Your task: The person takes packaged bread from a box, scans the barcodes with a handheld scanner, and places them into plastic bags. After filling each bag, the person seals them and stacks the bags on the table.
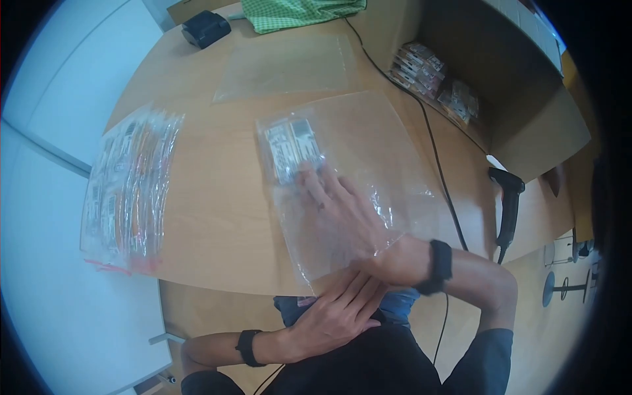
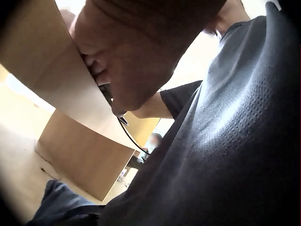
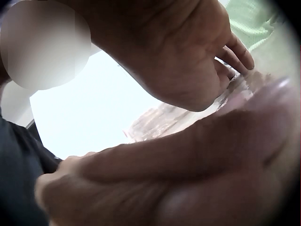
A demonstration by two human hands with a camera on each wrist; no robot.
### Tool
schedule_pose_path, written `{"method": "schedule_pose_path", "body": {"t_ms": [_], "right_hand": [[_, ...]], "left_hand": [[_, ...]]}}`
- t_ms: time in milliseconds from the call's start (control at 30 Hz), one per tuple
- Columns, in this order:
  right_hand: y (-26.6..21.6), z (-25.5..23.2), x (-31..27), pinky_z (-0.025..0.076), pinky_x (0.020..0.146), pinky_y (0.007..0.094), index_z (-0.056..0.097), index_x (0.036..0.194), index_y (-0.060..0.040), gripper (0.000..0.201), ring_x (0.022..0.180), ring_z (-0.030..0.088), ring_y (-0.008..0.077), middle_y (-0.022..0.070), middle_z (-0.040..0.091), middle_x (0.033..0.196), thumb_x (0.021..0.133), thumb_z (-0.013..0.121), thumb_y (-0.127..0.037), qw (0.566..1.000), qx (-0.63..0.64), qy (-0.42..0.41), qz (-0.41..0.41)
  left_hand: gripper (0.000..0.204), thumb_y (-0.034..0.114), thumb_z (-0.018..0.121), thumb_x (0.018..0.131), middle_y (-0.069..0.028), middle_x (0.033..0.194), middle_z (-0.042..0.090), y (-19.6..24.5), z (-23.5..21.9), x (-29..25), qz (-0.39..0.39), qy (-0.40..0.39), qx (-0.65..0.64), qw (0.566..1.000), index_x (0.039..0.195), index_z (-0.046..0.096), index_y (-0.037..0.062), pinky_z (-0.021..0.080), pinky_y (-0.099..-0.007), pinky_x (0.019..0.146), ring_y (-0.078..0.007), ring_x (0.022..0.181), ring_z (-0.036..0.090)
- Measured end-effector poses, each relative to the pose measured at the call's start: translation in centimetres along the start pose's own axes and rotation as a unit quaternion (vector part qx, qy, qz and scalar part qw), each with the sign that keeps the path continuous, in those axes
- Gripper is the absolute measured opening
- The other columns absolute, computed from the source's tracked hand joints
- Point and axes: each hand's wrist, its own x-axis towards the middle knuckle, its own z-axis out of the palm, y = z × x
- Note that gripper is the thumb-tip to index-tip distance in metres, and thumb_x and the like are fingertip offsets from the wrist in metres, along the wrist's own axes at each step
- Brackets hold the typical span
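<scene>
A flat clear plastic bag (image 1: 355, 131) lies on the table, with small labelled packets (image 1: 289, 148) in its upper left part. My right hand (image 1: 349, 214) reaches far over the table, clear film overlapping its back and wrist. Its fingers are extended, and their tips touch the lower end of the labelled packets. At the table's front edge, my left hand (image 1: 339, 313) lies below the right wrist, fingers extended and side by side. In the left wrist view, the left hand (image 2: 131, 52) is close beside the table edge.
On the left is a row of labelled clear packets (image 1: 128, 187). Another clear bag (image 1: 283, 66) lies flat farther back, near a green checked cloth (image 1: 296, 13) and a black device (image 1: 206, 29). A cardboard box (image 1: 500, 85) with packets, a cable (image 1: 431, 138) and a barcode scanner (image 1: 507, 210) are on the right.
</scene>
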Motion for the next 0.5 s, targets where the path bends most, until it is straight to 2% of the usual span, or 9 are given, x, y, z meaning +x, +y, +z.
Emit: {"method": "schedule_pose_path", "body": {"t_ms": [133, 233, 267, 333, 367, 400, 433, 467, 500], "right_hand": [[0.6, -0.1, -2.3, 0.042, 0.112, 0.0475, 0.062, 0.121, 0.0126, 0.05, 0.136, 0.049, 0.0458, 0.0353, 0.049, 0.143, 0.083, 0.059, -0.019, 0.996, 0.006, 0.082, -0.045], [-3.5, -5.6, -4.9, 0.057, 0.071, 0.0412, 0.066, 0.112, 0.0042, 0.039, 0.092, 0.071, 0.0294, 0.0145, 0.068, 0.1, 0.08, 0.064, -0.017, 0.941, 0.323, -0.068, -0.069], [-2.2, -7.6, -5.4, 0.057, 0.071, 0.0412, 0.066, 0.112, 0.0042, 0.039, 0.092, 0.071, 0.0294, 0.0145, 0.068, 0.1, 0.08, 0.064, -0.017, 0.945, 0.313, -0.075, -0.059], [2.3, -11.0, -7.1, 0.049, 0.049, 0.0379, 0.067, 0.099, -0.0032, 0.024, 0.072, 0.068, 0.024, 0.0045, 0.063, 0.082, 0.079, 0.067, -0.016, 0.961, 0.248, 0.074, -0.094], [5.3, -11.6, -7.8, 0.049, 0.049, 0.035, 0.065, 0.096, -0.0064, 0.018, 0.071, 0.068, 0.0236, 0.0056, 0.064, 0.086, 0.083, 0.068, -0.018, 0.983, 0.158, 0.089, -0.02], [9.0, -10.2, -7.8, 0.05, 0.053, 0.0368, 0.068, 0.087, -0.0056, 0.009, 0.065, 0.067, 0.026, 0.0089, 0.066, 0.079, 0.081, 0.072, -0.012, 0.968, 0.174, 0.157, 0.095], [12.9, -9.3, -7.5, 0.052, 0.058, 0.0397, 0.068, 0.092, -0.0043, 0.009, 0.066, 0.067, 0.03, 0.0091, 0.068, 0.079, 0.087, 0.068, -0.012, 0.972, 0.03, 0.119, 0.199], [16.7, -9.3, -7.6, 0.055, 0.069, 0.044, 0.067, 0.112, -0.0043, 0.023, 0.075, 0.068, 0.0363, 0.0126, 0.071, 0.087, 0.089, 0.066, -0.012, 0.953, 0.035, 0.044, 0.297], [20.2, -7.2, -9.5, 0.056, 0.081, 0.0462, 0.06, 0.13, -0.0043, 0.041, 0.088, 0.07, 0.0392, 0.0167, 0.072, 0.097, 0.09, 0.065, -0.012, 0.954, -0.11, 0.074, 0.268]], "left_hand": [[0.063, 0.042, 0.067, 0.096, -0.0241, 0.136, 0.059, 0.0, 0.4, -0.8, 0.025, -0.035, 0.005, 0.999, 0.137, 0.059, -0.0049, 0.041, -0.0502, 0.115, -0.0384, 0.131, 0.056], [0.061, 0.035, 0.064, 0.094, -0.0215, 0.142, 0.056, 0.0, 1.6, -1.4, 0.024, -0.046, 0.055, 0.997, 0.141, 0.055, -0.0033, 0.038, -0.0463, 0.119, -0.0356, 0.136, 0.052], [0.059, 0.034, 0.063, 0.095, -0.0216, 0.144, 0.055, -0.1, -0.5, 0.2, 0.031, -0.061, 0.066, 0.995, 0.141, 0.056, -0.0025, 0.037, -0.0473, 0.12, -0.036, 0.137, 0.052], [0.058, 0.032, 0.061, 0.098, -0.0213, 0.15, 0.052, -0.4, -0.5, -0.3, 0.031, -0.08, 0.066, 0.994, 0.144, 0.054, -0.0027, 0.038, -0.048, 0.12, -0.0367, 0.14, 0.05], [0.058, 0.032, 0.061, 0.098, -0.0213, 0.15, 0.052, -0.4, -0.5, 0.0, 0.036, -0.077, 0.066, 0.994, 0.144, 0.054, -0.0027, 0.038, -0.048, 0.12, -0.0367, 0.14, 0.05], [0.066, 0.036, 0.065, 0.095, -0.0248, 0.152, 0.049, -0.3, -0.7, 0.2, 0.031, -0.072, 0.041, 0.996, 0.144, 0.052, -0.0058, 0.037, -0.0501, 0.12, -0.0399, 0.142, 0.047], [0.074, 0.04, 0.07, 0.092, -0.0283, 0.154, 0.046, -0.3, -1.0, 0.4, 0.027, -0.069, 0.019, 0.997, 0.145, 0.051, -0.009, 0.036, -0.0523, 0.12, -0.0431, 0.144, 0.044], [0.078, 0.043, 0.072, 0.09, -0.0289, 0.153, 0.047, -0.3, -1.5, 0.7, 0.038, -0.065, 0.034, 0.997, 0.143, 0.052, -0.0111, 0.039, -0.0511, 0.118, -0.0422, 0.143, 0.046], [0.078, 0.043, 0.072, 0.09, -0.0289, 0.153, 0.047, -0.1, -2.2, 1.1, 0.041, -0.066, 0.04, 0.996, 0.143, 0.052, -0.0111, 0.039, -0.0511, 0.118, -0.0422, 0.143, 0.046]]}}
